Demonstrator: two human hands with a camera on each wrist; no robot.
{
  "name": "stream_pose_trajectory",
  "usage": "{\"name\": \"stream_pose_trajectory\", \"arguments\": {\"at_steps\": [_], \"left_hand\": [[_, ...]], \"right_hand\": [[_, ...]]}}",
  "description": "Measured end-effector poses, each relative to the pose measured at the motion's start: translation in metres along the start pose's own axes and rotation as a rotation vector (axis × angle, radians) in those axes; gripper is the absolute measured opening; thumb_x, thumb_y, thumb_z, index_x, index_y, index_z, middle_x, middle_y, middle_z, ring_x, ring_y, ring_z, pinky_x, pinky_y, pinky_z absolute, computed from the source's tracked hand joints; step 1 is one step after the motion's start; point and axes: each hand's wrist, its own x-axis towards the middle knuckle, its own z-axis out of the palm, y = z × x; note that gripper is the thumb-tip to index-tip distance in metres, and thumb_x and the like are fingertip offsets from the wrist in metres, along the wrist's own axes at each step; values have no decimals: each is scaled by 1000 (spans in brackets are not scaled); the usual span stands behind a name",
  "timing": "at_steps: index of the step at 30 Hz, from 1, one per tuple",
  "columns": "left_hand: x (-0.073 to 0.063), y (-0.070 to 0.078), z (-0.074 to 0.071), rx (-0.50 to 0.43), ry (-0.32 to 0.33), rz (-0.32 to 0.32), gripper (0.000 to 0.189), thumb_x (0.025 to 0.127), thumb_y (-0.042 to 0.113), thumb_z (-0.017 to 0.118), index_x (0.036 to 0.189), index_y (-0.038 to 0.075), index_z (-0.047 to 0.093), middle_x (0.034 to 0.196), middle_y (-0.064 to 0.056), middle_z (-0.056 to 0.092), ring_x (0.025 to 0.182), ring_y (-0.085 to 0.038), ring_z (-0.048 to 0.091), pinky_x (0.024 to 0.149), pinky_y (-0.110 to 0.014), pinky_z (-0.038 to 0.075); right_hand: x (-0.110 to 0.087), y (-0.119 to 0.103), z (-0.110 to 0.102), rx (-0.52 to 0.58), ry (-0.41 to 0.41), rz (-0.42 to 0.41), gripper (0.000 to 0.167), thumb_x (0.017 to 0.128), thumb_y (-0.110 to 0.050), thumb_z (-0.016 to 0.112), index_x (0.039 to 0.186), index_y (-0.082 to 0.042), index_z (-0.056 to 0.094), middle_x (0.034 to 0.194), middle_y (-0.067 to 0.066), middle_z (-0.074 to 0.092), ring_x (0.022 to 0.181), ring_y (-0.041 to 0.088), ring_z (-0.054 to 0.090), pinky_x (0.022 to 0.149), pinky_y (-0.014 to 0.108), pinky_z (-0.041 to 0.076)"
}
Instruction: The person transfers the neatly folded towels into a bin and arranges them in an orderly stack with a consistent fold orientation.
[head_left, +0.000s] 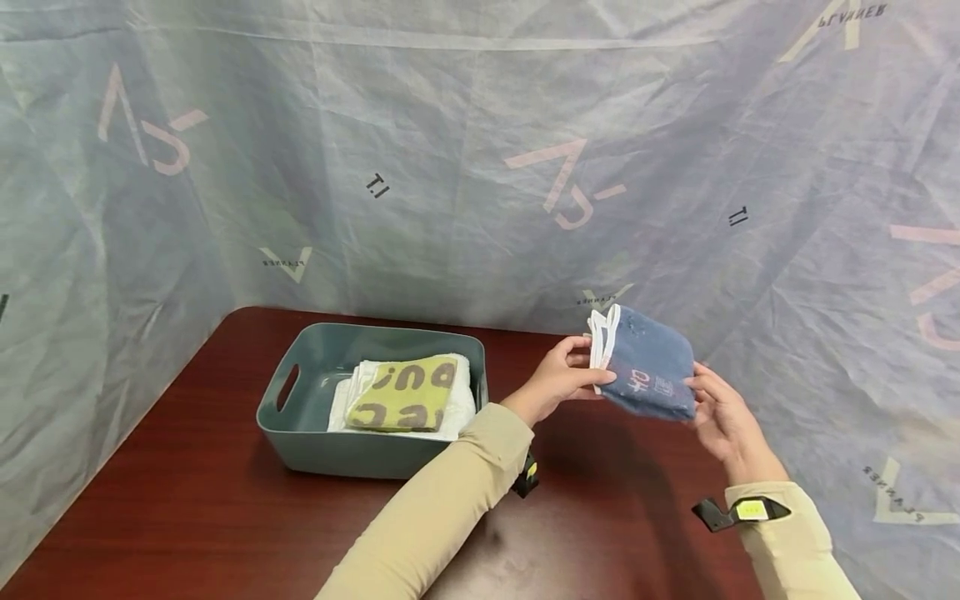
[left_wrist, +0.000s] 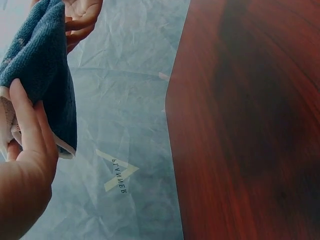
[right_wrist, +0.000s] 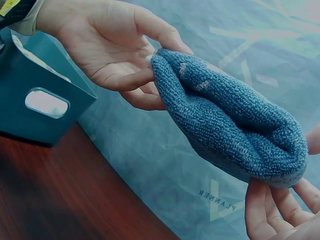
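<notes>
A folded blue towel (head_left: 651, 367) with white edging and pink lettering is held up above the table at the right. My left hand (head_left: 557, 382) pinches its white-edged end, thumb on the upper face and fingers behind. At the opposite end, my right hand (head_left: 726, 421) grips the towel between thumb and fingers. The right wrist view shows the towel's (right_wrist: 230, 117) thick folded layers side-on, with the left hand (right_wrist: 112, 55) at one end and the right hand's fingers (right_wrist: 257, 205) under the other.
A grey-green plastic basket (head_left: 300, 450) with handle holes stands on the dark red wooden table (head_left: 187, 517), left of the hands. In it lie a green towel with brown letters (head_left: 408, 392) and white towels (head_left: 463, 400) under it. A grey printed sheet (head_left: 450, 167) hangs behind the table.
</notes>
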Motion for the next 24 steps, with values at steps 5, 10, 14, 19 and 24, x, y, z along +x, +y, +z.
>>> {"name": "stream_pose_trajectory", "arguments": {"at_steps": [5, 10, 14, 19, 24], "left_hand": [[-1, 8, -4, 16, -19, -20, 56, 76, -5, 71, 126, 7, 48, 100, -8, 56, 76, -18, 61, 75, -46, 53], [-2, 14, -8, 35, -15, -32, 56, 77, -6, 70, 127, 6, 46, 102, -10, 56, 77, -19, 61, 75, -46, 53], [-1, 19, -11, 29, -22, -36, 58, 76, -7, 70, 127, 6, 45, 103, -11, 56, 78, -20, 61, 73, -43, 54], [-4, 26, -18, 48, -25, -57, 62, 76, -8, 69, 130, 6, 42, 107, -13, 55, 80, -21, 61, 73, -43, 54], [-9, 37, -25, 78, -42, -65, 65, 76, -8, 69, 132, 6, 39, 111, -15, 54, 82, -21, 61, 71, -41, 54]], "right_hand": [[2, 0, 5, -10, -18, -10, 34, 95, 3, 36, 109, -13, 63, 92, 3, 63, 72, 15, 61, 61, 29, 51], [5, 0, 10, -5, -26, 1, 32, 95, 3, 36, 109, -13, 60, 94, 3, 62, 74, 15, 60, 63, 30, 51], [6, -2, 16, -20, -7, -11, 29, 95, 3, 37, 110, -13, 56, 95, 2, 61, 76, 15, 60, 64, 30, 51], [8, 2, 27, -31, 20, -23, 26, 93, 4, 40, 106, -12, 55, 94, 1, 61, 76, 14, 59, 64, 28, 51], [10, 4, 37, -45, 10, -20, 26, 93, 4, 40, 106, -12, 55, 93, 0, 60, 76, 13, 58, 64, 28, 50]]}}
